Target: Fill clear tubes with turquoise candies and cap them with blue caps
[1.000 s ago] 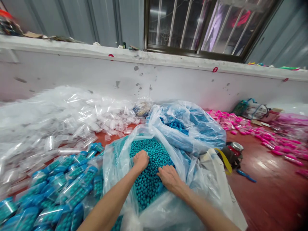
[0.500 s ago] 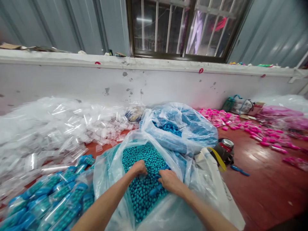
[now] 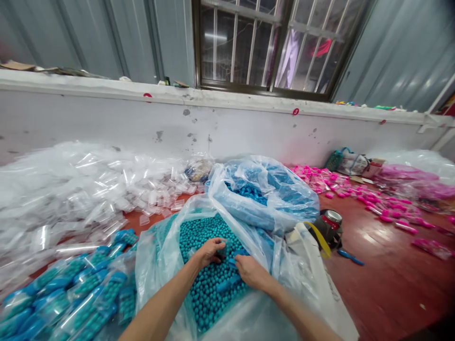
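Observation:
A clear plastic bag (image 3: 167, 251) stands open in front of me, full of small round teal beads (image 3: 206, 308). My left hand (image 3: 211, 251) is closed over the beads around a clear plastic tube (image 3: 226, 247), partly hidden by the fingers. Close on its right, my right hand (image 3: 250, 270) grips a blue plastic piece (image 3: 232, 261), mostly covered by the fingers. Another blue plastic piece (image 3: 228, 284) lies on the beads just below that hand.
Filled bead tubes with blue ends (image 3: 88, 293) are heaped at left, before a pile of clear empty tubes (image 3: 88, 189). Behind stands a bag of blue pieces (image 3: 263, 189). Pink pieces (image 3: 377, 199) cover the red floor (image 3: 384, 279) at right, near a dark jug (image 3: 329, 227).
My left hand has come up out of the beads and turned, showing the clear tube near my right hand. The right hand stays close to its place with the blue piece.

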Demonstrator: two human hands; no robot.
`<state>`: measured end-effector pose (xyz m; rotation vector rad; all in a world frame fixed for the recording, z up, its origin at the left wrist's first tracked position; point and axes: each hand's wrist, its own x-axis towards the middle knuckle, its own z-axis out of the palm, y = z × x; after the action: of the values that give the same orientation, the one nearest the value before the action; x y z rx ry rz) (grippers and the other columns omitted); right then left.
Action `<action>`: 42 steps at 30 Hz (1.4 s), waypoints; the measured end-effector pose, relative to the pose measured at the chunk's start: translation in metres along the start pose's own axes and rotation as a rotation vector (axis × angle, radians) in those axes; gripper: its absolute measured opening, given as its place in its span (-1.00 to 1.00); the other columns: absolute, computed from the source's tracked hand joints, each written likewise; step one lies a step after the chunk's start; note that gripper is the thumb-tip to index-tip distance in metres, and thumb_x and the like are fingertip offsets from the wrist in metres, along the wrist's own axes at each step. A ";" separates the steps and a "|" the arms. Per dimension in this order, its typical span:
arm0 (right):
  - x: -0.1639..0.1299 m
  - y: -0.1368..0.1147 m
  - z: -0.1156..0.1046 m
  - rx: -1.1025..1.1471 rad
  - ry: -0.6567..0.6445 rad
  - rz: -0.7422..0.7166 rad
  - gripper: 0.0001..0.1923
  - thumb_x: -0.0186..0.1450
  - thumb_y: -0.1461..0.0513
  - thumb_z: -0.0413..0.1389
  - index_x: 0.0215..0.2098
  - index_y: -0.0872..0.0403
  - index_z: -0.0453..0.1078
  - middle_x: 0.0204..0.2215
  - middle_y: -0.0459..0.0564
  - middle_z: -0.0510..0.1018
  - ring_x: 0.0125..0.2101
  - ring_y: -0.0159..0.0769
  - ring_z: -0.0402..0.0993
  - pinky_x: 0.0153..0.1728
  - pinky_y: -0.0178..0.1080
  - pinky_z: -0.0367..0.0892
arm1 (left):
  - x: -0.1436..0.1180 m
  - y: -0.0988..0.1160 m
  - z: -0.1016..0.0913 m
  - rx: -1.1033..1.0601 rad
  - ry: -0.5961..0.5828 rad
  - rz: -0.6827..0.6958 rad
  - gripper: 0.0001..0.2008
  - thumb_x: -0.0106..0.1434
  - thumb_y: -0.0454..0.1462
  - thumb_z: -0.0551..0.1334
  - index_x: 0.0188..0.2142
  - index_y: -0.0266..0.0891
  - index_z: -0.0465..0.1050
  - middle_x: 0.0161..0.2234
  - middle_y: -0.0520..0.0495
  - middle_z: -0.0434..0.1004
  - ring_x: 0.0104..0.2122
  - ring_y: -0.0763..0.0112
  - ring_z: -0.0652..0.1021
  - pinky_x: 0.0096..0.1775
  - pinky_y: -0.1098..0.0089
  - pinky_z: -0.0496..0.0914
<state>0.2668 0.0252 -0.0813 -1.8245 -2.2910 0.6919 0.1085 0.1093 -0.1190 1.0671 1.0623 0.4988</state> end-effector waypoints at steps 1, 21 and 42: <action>0.002 0.000 -0.002 0.047 0.019 -0.002 -0.71 0.28 0.34 -0.19 -0.34 0.13 0.37 -0.41 0.03 0.52 -0.37 -0.32 0.42 -0.38 -0.35 0.14 | -0.002 0.000 -0.001 -0.018 -0.009 -0.002 -0.44 -0.17 -0.01 0.32 -0.22 -0.25 0.31 -0.52 0.09 0.37 -0.59 0.53 0.41 -0.59 0.56 0.20; 0.020 -0.006 -0.011 0.183 0.299 0.090 -0.76 0.22 0.36 -0.12 -0.26 0.15 0.36 -0.32 0.06 0.52 -0.26 -0.29 0.41 -0.24 -0.34 0.18 | -0.016 -0.004 -0.001 0.243 0.119 -0.140 -0.76 -0.01 -0.13 0.26 -0.53 -0.28 0.35 -0.73 0.10 0.30 -0.74 0.52 0.31 -0.67 0.52 0.13; 0.017 -0.013 -0.013 0.538 0.302 0.051 -0.76 0.19 0.24 -0.11 -0.35 0.11 0.39 -0.59 -0.10 0.42 -0.58 -0.40 0.33 -0.61 -0.40 0.20 | -0.042 0.009 0.007 -0.061 -0.061 0.079 -0.54 -0.12 0.00 0.28 -0.31 -0.25 0.27 -0.52 0.07 0.36 -0.54 0.53 0.38 -0.51 0.53 0.18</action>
<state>0.2559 0.0426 -0.0677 -1.6000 -1.6685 0.8667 0.0977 0.0779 -0.0913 1.0670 0.9491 0.5553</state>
